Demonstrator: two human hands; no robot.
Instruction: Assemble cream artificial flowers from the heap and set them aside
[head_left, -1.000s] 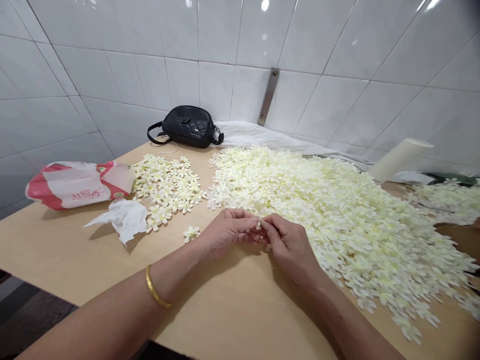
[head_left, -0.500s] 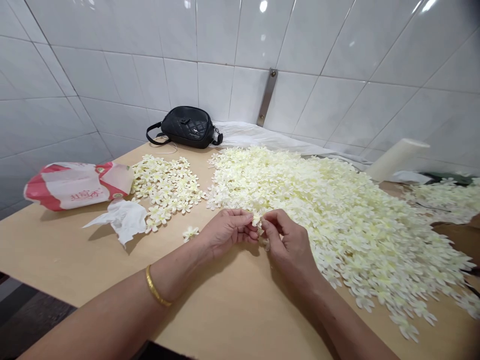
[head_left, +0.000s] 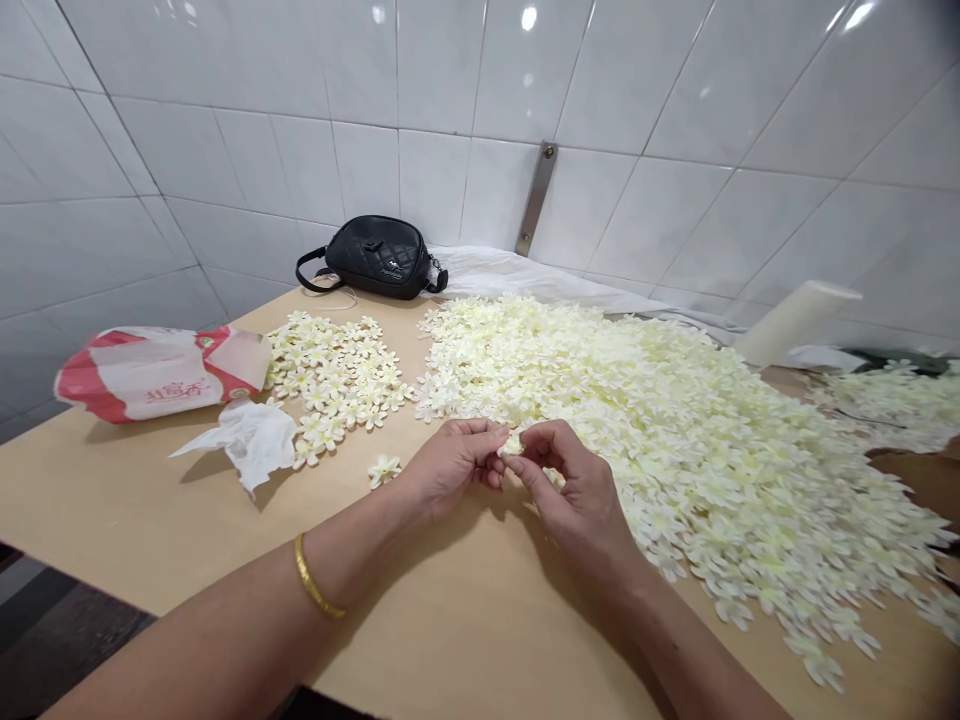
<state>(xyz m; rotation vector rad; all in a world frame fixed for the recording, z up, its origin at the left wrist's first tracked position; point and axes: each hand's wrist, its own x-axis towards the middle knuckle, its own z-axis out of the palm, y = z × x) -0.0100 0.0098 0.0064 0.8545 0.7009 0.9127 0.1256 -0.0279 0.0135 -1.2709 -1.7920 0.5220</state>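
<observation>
My left hand (head_left: 454, 465) and my right hand (head_left: 574, 490) meet above the table, their fingertips pinching a small cream artificial flower (head_left: 512, 443) between them. Its petals are partly hidden by my fingers. Just beyond my hands lies a large heap of cream fabric flowers (head_left: 675, 450), close to my right hand. A smaller heap of the same flowers (head_left: 334, 375) lies further left, and one loose flower (head_left: 384, 470) sits near my left hand. A gold bangle (head_left: 315, 577) circles my left wrist.
A crumpled tissue (head_left: 251, 442) and a red-and-white plastic bag (head_left: 161, 373) lie at the left of the wooden table (head_left: 480, 620). A black quilted handbag (head_left: 379, 258) stands by the tiled wall (head_left: 225, 150). A cream cylinder (head_left: 799, 322) and another flower heap (head_left: 892, 405) lie at the right.
My hands have shifted slightly, and my right fingers have opened a little around the small flower. The heaps and the other objects have not visibly moved.
</observation>
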